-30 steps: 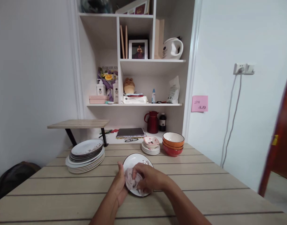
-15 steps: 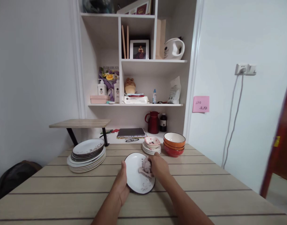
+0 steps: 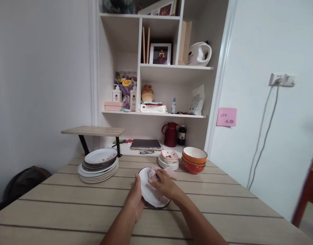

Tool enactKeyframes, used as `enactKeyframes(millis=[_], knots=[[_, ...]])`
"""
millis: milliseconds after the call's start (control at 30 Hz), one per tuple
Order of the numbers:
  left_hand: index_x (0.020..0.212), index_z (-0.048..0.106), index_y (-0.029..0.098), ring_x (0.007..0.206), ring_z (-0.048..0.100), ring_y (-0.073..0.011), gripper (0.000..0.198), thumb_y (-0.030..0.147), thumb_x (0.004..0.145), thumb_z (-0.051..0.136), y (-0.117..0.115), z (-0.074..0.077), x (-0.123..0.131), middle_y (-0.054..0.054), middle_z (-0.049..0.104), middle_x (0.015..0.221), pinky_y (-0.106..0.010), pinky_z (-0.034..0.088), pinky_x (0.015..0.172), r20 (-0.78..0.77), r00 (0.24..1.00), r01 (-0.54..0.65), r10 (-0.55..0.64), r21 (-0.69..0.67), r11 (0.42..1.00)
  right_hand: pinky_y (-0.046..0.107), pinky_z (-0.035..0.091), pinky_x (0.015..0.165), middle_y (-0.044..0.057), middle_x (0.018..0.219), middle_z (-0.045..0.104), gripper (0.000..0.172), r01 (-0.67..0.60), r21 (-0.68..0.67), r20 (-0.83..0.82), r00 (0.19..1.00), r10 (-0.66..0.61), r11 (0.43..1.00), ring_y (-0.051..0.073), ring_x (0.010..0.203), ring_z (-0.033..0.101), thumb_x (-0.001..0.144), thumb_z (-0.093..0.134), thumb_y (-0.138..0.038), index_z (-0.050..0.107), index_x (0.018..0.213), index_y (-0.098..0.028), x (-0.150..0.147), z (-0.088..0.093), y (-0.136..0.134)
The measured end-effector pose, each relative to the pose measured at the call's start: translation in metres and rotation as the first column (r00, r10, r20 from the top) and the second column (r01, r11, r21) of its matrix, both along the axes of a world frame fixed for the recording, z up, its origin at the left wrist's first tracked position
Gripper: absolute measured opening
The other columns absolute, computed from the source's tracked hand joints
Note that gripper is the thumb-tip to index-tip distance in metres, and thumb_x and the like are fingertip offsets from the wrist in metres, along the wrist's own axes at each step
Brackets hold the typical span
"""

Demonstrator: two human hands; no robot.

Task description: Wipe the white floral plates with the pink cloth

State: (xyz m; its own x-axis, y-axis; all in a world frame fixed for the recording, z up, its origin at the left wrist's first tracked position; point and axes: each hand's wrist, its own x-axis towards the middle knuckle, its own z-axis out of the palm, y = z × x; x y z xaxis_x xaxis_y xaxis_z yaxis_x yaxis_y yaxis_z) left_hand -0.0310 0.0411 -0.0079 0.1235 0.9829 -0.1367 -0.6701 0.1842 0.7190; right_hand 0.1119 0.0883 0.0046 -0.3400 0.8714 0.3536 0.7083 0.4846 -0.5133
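Note:
My left hand (image 3: 136, 200) grips the left edge of a small white plate with a dark rim (image 3: 150, 194), which it holds tilted just above the slatted wooden table (image 3: 69, 207). Fingers of my right hand (image 3: 163, 183) are closed on a crumpled pinkish cloth (image 3: 153, 172) and press it against the upper part of the plate's face. Both forearms reach in from the bottom of the view.
A stack of large plates (image 3: 98, 165) sits at the left. Small saucers with a pink bowl on top (image 3: 168, 160) and stacked orange bowls (image 3: 194, 159) stand behind the plate. White shelves (image 3: 156, 114) with bottles, a red jug and a picture frame back the table.
My right hand has carried the cloth from the lower part of the plate up across it to the top left. The camera view has swung to the left.

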Motion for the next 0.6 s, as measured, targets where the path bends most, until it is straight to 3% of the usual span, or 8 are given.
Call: enactKeyframes(millis=[167,300,467,533,600], knots=[[0.136,0.047,0.023,0.115,0.060,-0.0265,0.062,0.057,0.085,0.045,-0.004,0.002,0.001,-0.013,0.063,0.127,-0.042,0.045,0.099,-0.018,1.000,-0.011,0.011,-0.004,1.000,0.035,0.034,0.104,0.016,0.135,0.049,0.048,0.145,0.065,-0.071,0.988,-0.140,0.987,0.028,0.124,0.045,0.079,0.062,-0.033,0.060,0.124,-0.016,-0.017,-0.003,0.002],[0.137,0.046,0.023,0.118,0.058,-0.0252,0.060,0.056,0.086,0.044,-0.004,0.000,0.000,-0.012,0.060,0.131,-0.040,0.044,0.100,-0.007,1.000,-0.010,0.010,0.036,0.999,0.034,0.032,0.104,0.011,0.137,0.050,0.036,-0.002,0.111,-0.095,0.995,0.013,0.994,0.024,0.125,0.045,0.085,0.052,-0.023,0.063,0.119,-0.020,-0.021,0.003,0.000],[0.138,0.045,0.022,0.121,0.055,-0.0265,0.064,0.059,0.086,0.041,-0.002,-0.002,-0.002,-0.014,0.058,0.133,-0.042,0.044,0.100,0.030,0.999,0.022,-0.023,0.045,0.999,0.035,0.030,0.104,0.006,0.138,0.052,0.028,-0.252,0.149,-0.031,0.965,0.259,0.956,0.022,0.129,0.042,0.081,0.056,-0.016,0.066,0.107,-0.022,-0.023,0.008,-0.007],[0.137,0.046,0.021,0.122,0.054,-0.0272,0.065,0.060,0.085,0.043,0.000,-0.003,-0.003,-0.014,0.058,0.134,-0.042,0.044,0.101,0.035,0.999,0.030,-0.032,0.054,0.998,0.035,0.031,0.103,0.004,0.139,0.052,0.029,-0.253,0.155,-0.010,0.966,0.258,0.955,0.022,0.128,0.043,0.081,0.056,-0.015,0.065,0.106,-0.024,-0.024,0.007,-0.007],[0.136,0.046,0.020,0.123,0.054,-0.0279,0.066,0.060,0.083,0.046,0.001,-0.004,-0.004,-0.015,0.059,0.133,-0.042,0.044,0.101,0.033,0.999,0.025,-0.026,0.052,0.998,0.035,0.032,0.101,0.004,0.141,0.049,0.032,-0.174,0.158,0.020,0.985,0.173,0.972,0.023,0.126,0.044,0.082,0.054,-0.014,0.064,0.110,-0.024,-0.024,0.006,-0.003]])
